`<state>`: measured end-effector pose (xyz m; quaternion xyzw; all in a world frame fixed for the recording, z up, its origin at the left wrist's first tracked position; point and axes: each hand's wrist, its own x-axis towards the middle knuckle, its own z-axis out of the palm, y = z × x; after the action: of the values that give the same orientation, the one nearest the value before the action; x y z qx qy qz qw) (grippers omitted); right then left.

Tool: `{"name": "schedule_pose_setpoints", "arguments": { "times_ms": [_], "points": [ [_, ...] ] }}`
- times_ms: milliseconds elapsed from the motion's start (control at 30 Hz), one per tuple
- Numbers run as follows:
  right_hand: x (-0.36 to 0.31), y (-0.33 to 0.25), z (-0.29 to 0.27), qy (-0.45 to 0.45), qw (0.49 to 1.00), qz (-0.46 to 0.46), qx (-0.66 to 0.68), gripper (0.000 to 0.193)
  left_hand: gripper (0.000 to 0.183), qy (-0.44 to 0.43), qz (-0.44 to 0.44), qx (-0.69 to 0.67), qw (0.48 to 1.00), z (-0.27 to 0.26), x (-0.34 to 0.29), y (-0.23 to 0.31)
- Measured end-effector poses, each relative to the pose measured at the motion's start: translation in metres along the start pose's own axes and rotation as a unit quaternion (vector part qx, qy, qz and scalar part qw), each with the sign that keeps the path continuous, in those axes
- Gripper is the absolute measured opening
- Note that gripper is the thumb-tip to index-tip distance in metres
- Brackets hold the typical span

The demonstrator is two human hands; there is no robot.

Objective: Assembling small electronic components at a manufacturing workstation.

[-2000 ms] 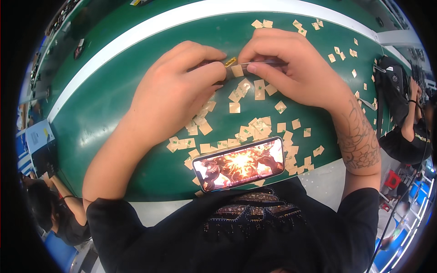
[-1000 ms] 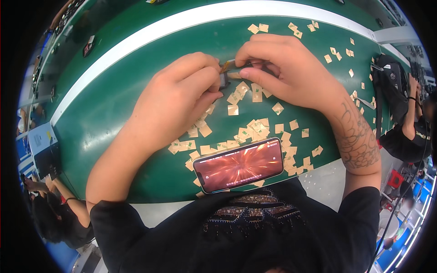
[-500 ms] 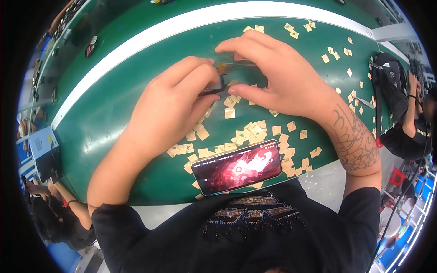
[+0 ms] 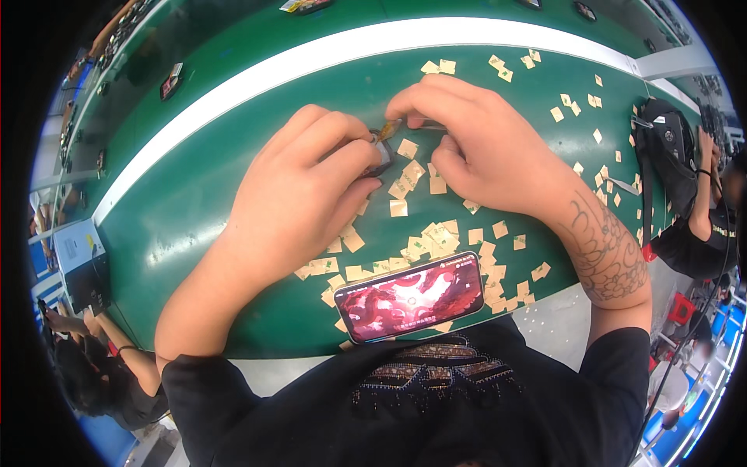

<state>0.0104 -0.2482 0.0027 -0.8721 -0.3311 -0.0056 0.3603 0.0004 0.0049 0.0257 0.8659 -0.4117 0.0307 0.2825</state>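
Note:
My left hand (image 4: 307, 175) is closed around a small dark grey device part (image 4: 381, 157), partly covered by its fingers. A short amber flex strip (image 4: 387, 131) sticks up from the part's far end. My right hand (image 4: 475, 144) is closed on a thin metal tool (image 4: 430, 126), possibly tweezers, mostly hidden by the fingers. Its index fingertip is right by the amber strip; whether they touch I cannot tell. Just beside and below the hands lie many small cream paper squares (image 4: 398, 208) with green print.
A phone (image 4: 411, 298) with a lit red picture lies at the near table edge. Beyond the white rail (image 4: 436, 29) several small devices sit on a green belt. A black bag (image 4: 669, 144) and tweezers (image 4: 622, 185) are at right, a white-and-black box (image 4: 80, 261) at left. Other people sit both sides.
My right thumb has drawn in toward the fingers and away from the part, which now sits lower under my left fingers. The view has shifted slightly, and the phone's picture has changed.

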Motion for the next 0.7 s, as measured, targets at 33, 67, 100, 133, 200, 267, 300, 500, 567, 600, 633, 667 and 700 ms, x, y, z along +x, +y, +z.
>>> {"name": "schedule_pose_setpoints", "arguments": {
  "times_ms": [33,67,100,133,200,267,300,500,567,600,633,667,700],
  "points": [
    [0.0,-0.001,0.0,-0.001,1.0,0.002,0.001,0.044,0.033,-0.003,-0.004,0.009,1.0,0.0,-0.001,0.001],
    [0.001,-0.003,0.0,0.0,1.0,0.008,0.0,0.043,0.031,-0.006,-0.009,0.018,1.0,0.001,-0.001,0.001],
    [0.001,-0.004,0.0,0.001,1.0,0.013,-0.001,0.041,0.031,-0.008,-0.009,0.016,1.0,0.002,-0.001,0.002],
    [0.002,-0.006,0.0,0.0,1.0,0.015,0.0,0.041,0.029,-0.004,-0.009,0.027,1.0,0.002,0.0,0.002],
    [0.002,-0.01,0.0,-0.032,0.997,0.063,-0.011,0.037,0.027,0.0,-0.01,0.037,0.999,0.004,0.0,0.004],
    [0.002,-0.011,0.001,-0.036,0.998,0.053,-0.024,0.034,0.024,-0.004,-0.048,0.006,0.999,0.004,-0.001,0.006],
    [0.002,-0.011,0.001,-0.038,0.998,0.043,-0.037,0.032,0.024,-0.004,-0.049,0.006,0.999,0.005,-0.001,0.006],
    [0.001,-0.01,0.008,-0.008,1.0,0.004,-0.002,0.03,0.018,0.004,-0.087,-0.046,0.995,0.01,-0.001,0.005],
    [0.0,-0.012,0.011,0.002,1.0,-0.003,-0.027,0.035,0.016,0.021,-0.094,-0.082,0.992,0.012,-0.002,0.003],
    [0.0,-0.012,0.013,0.011,0.999,-0.009,-0.051,0.04,0.016,0.022,-0.094,-0.081,0.992,0.013,-0.002,0.002],
    [0.0,-0.011,0.014,0.011,0.999,-0.01,-0.051,0.04,0.016,0.023,-0.096,-0.092,0.991,0.013,-0.002,0.001],
    [0.001,-0.008,0.015,0.003,0.998,-0.014,-0.053,0.038,0.015,0.025,-0.098,-0.103,0.989,0.014,-0.002,0.001],
    [0.002,-0.007,0.015,-0.004,0.998,-0.018,-0.055,0.037,0.015,0.026,-0.099,-0.103,0.989,0.014,-0.002,0.0]
  ]
}}
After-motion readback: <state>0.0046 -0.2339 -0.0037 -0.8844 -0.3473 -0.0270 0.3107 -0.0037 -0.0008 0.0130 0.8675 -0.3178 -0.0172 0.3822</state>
